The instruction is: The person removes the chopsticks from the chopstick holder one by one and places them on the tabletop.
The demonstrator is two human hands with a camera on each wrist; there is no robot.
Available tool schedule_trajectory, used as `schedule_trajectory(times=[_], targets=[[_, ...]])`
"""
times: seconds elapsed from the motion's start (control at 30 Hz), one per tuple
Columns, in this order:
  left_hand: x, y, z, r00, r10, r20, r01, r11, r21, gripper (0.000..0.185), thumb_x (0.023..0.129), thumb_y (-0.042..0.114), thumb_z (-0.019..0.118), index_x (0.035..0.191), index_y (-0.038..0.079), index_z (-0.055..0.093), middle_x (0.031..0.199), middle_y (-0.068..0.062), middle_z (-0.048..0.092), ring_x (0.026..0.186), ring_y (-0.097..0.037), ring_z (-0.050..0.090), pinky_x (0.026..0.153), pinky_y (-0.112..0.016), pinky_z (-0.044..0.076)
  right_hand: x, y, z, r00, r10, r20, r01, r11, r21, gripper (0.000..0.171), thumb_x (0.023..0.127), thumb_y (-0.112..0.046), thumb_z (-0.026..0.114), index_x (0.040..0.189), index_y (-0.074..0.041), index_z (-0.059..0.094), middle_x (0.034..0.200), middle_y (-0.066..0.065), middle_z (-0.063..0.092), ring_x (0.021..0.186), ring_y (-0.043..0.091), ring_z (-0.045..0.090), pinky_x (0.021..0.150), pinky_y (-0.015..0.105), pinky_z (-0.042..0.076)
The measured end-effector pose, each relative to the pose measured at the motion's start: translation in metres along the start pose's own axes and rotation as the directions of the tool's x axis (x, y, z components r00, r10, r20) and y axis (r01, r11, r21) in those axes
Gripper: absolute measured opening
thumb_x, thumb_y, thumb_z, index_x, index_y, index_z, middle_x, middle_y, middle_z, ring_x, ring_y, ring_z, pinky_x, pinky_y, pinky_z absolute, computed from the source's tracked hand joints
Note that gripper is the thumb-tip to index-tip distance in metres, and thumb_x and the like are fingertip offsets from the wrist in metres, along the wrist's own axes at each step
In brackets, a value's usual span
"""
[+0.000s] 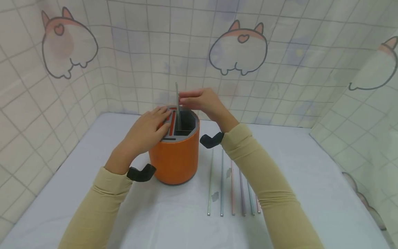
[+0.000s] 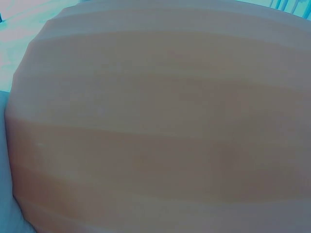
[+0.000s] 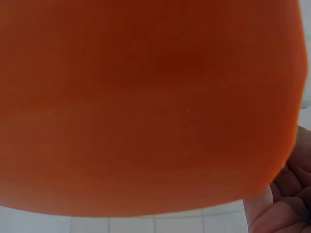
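An orange round holder (image 1: 177,157) with a grey slotted top stands on the white table (image 1: 311,193). My left hand (image 1: 148,130) rests flat on the holder's top, fingers straight. My right hand (image 1: 200,102) pinches a thin grey straw (image 1: 178,107) that stands upright in one of the holder's compartments. Both wrist views are filled by the holder's orange wall (image 2: 155,121) (image 3: 146,97); a bit of my right palm (image 3: 282,208) shows at the lower right corner.
Several thin straws (image 1: 231,186) in pale colours lie side by side on the table, right of the holder and partly under my right forearm. Tiled, cartoon-printed walls (image 1: 239,48) enclose the table at the back and both sides.
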State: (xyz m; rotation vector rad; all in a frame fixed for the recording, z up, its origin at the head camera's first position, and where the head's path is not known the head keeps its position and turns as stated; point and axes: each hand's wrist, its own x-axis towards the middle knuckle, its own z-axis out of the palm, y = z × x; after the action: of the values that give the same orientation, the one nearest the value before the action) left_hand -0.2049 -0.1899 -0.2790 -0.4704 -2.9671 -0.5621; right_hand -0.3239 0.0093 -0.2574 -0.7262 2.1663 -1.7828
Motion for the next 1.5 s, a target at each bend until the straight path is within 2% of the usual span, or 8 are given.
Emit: schedule_trajectory(times=[0.43,0.67,0.87,1.0,1.1,1.27,1.37,1.5], targets=[[0.001,0.001,0.001,1.000,-0.006,-0.007,0.006,1.000,-0.001,0.056,0.106,0.029,0.036,0.156,0.004,0.030,0.165,-0.016,0.023,0.155,-0.035,0.016,0.128,-0.052,0.012,0.002,0.001,0.006,0.999,0.004,-0.038,-0.005,1.000,-0.031,0.032,0.091,-0.012,0.072,0.120,0.001,0.071,0.117,0.018,0.073,0.103,0.025,0.074,0.094,0.033,0.059],[0.001,0.000,0.002,1.000,-0.006,-0.012,0.006,1.000,-0.001,0.056,0.106,0.030,0.035,0.157,0.005,0.029,0.165,-0.015,0.022,0.155,-0.034,0.015,0.128,-0.051,0.011,-0.003,-0.011,-0.005,0.993,-0.014,-0.120,0.022,0.997,0.068,0.029,0.089,-0.008,0.074,0.116,0.004,0.071,0.115,0.016,0.074,0.100,0.020,0.075,0.093,0.035,0.059],[0.001,0.000,0.002,1.000,-0.003,-0.013,0.003,1.000,0.001,0.056,0.106,0.030,0.035,0.156,0.005,0.029,0.165,-0.016,0.023,0.155,-0.035,0.015,0.128,-0.052,0.012,-0.018,-0.039,-0.024,0.975,-0.101,-0.196,0.129,0.983,0.134,0.028,0.089,-0.007,0.073,0.115,0.005,0.071,0.098,0.006,0.078,0.094,0.017,0.075,0.091,0.032,0.060],[0.002,0.000,0.003,1.000,-0.004,-0.012,0.004,1.000,0.005,0.056,0.106,0.030,0.035,0.157,0.006,0.028,0.165,-0.015,0.022,0.155,-0.034,0.014,0.128,-0.051,0.011,-0.034,-0.064,-0.038,0.936,-0.207,-0.286,0.282,0.925,0.254,0.018,0.085,0.001,0.075,0.103,0.004,0.076,0.087,0.005,0.078,0.085,0.018,0.076,0.086,0.031,0.061],[0.002,0.001,0.003,1.000,-0.005,-0.010,0.005,1.000,0.007,0.056,0.107,0.030,0.035,0.157,0.006,0.028,0.166,-0.015,0.021,0.156,-0.034,0.014,0.128,-0.051,0.011,-0.050,-0.082,-0.052,0.884,-0.276,-0.377,0.413,0.839,0.354,0.011,0.082,0.007,0.075,0.093,0.005,0.077,0.084,0.011,0.078,0.080,0.021,0.076,0.082,0.032,0.062],[0.003,0.002,0.003,1.000,-0.002,-0.007,0.002,1.000,0.002,0.056,0.107,0.031,0.034,0.157,0.007,0.028,0.166,-0.014,0.021,0.156,-0.034,0.014,0.128,-0.051,0.011,-0.077,-0.096,-0.081,0.826,-0.276,-0.491,0.500,0.761,0.414,0.014,0.078,0.009,0.077,0.092,0.009,0.076,0.081,0.016,0.076,0.077,0.025,0.076,0.079,0.033,0.062],[0.004,0.003,0.004,1.000,0.005,-0.015,-0.005,1.000,-0.005,0.056,0.107,0.030,0.033,0.157,0.006,0.029,0.166,-0.014,0.022,0.155,-0.034,0.014,0.128,-0.052,0.011,-0.090,-0.091,-0.101,0.830,-0.231,-0.508,0.474,0.773,0.423,0.016,0.077,0.009,0.078,0.093,0.011,0.075,0.081,0.017,0.075,0.076,0.026,0.076,0.080,0.034,0.062],[0.005,0.003,0.004,1.000,0.015,-0.025,-0.015,1.000,-0.010,0.055,0.106,0.029,0.031,0.156,0.005,0.031,0.165,-0.015,0.024,0.155,-0.035,0.015,0.127,-0.052,0.012,-0.104,-0.063,-0.126,0.872,-0.121,-0.474,0.342,0.843,0.415,0.015,0.077,0.007,0.078,0.092,0.009,0.075,0.082,0.015,0.076,0.076,0.024,0.076,0.077,0.030,0.062]])
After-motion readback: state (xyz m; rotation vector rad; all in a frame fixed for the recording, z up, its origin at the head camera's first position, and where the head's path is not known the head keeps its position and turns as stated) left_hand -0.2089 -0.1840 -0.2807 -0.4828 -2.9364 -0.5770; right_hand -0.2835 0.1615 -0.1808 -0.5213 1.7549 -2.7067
